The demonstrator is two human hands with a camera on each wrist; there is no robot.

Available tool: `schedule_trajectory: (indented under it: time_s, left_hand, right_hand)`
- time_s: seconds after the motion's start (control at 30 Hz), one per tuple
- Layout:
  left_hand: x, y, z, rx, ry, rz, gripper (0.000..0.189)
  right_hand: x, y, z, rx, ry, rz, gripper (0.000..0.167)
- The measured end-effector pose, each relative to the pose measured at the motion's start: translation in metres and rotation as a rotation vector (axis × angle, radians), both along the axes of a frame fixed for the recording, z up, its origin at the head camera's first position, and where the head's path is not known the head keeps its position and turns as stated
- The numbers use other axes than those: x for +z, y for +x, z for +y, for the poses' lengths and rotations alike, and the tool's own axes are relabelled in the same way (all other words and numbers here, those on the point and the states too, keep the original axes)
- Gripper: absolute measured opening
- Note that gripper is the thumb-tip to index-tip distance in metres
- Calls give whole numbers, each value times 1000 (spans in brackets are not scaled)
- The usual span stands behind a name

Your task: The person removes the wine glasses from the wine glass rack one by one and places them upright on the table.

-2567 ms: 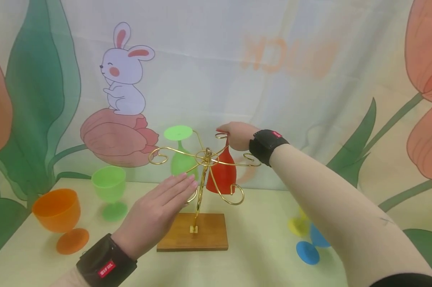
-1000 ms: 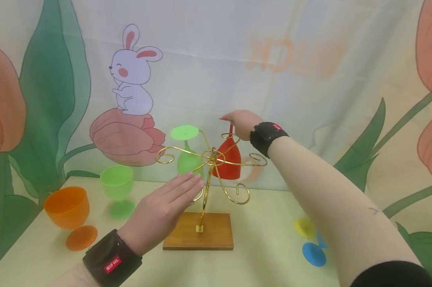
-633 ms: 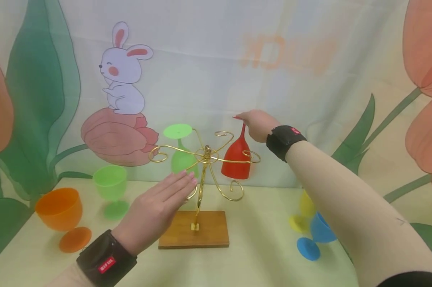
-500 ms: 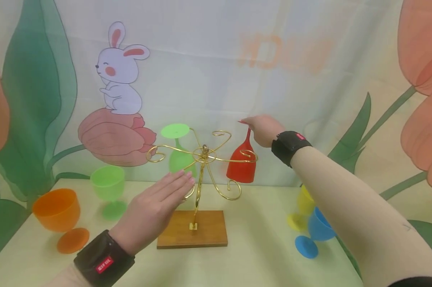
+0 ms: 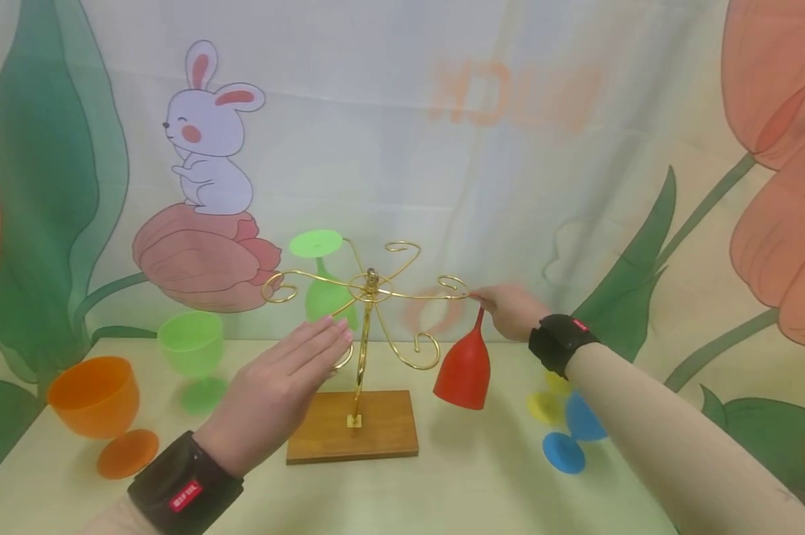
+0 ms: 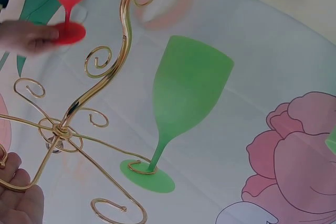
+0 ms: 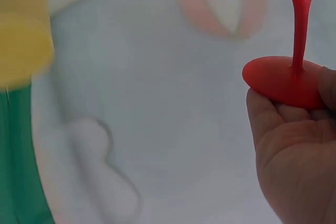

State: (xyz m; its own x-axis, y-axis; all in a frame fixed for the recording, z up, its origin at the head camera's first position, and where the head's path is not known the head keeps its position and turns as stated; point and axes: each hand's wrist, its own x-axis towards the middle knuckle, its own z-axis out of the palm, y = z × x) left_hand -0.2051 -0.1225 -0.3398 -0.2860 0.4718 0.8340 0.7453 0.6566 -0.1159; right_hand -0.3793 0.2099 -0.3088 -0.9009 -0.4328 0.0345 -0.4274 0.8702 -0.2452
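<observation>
My right hand (image 5: 509, 308) pinches the foot of a red plastic goblet (image 5: 465, 371), which hangs bowl-down to the right of a gold wire rack (image 5: 372, 286). In the right wrist view the thumb lies on top of the goblet's foot (image 7: 278, 80), fingers beneath. My left hand (image 5: 278, 394) is held with straight fingers at the rack's near-left arm; in the left wrist view its fingertips (image 6: 18, 198) lie against the wire. A green goblet (image 6: 189, 87) hangs upside down by its foot from a back hook. The left thumb is hidden in the head view.
The rack stands on a wooden base (image 5: 351, 446) on the pale table. An orange goblet (image 5: 97, 401) and another green goblet (image 5: 191, 345) stand at left. A blue goblet (image 5: 583, 417) and a yellow goblet (image 5: 545, 407) are at right, partly behind the right forearm. A printed curtain hangs behind.
My right hand has lifted the red goblet off the rack's back-right hook, then brought it rightward and down beside the rack. My left hand has stayed at the rack.
</observation>
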Motion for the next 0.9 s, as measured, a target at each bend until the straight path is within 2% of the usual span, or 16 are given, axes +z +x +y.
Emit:
schedule_trajectory:
  time_s: [0.1, 0.2, 0.37, 0.5, 0.57, 0.63, 0.77, 0.9]
  left_hand:
    - [1, 1, -1, -2, 10, 16, 43]
    - [1, 1, -2, -2, 14, 12, 44]
    - [-1, 1, -4, -12, 9, -7, 43]
    - [-3, 1, -6, -49, 4, -50, 46]
    - [-5, 2, -10, -71, -1, -80, 50]
    - [-9, 7, -14, -85, -15, -104, 55]
    - [-20, 23, -27, -120, -77, -106, 64]
    - [-30, 42, -31, -222, -212, -88, 70]
  right_hand:
    - [-28, 10, 8, 32, -57, -43, 33]
    - [-57, 25, 12, 13, -175, -145, 32]
    - [-105, 55, 14, -86, -405, -343, 27]
    - [-135, 77, 11, -86, -622, -525, 26]
    - [-148, 88, 8, -76, -741, -645, 29]
    - [-158, 99, 2, -80, -837, -758, 31]
    - [-178, 118, -9, -117, -922, -955, 35]
    - [-188, 132, -19, -101, -960, -1122, 38]
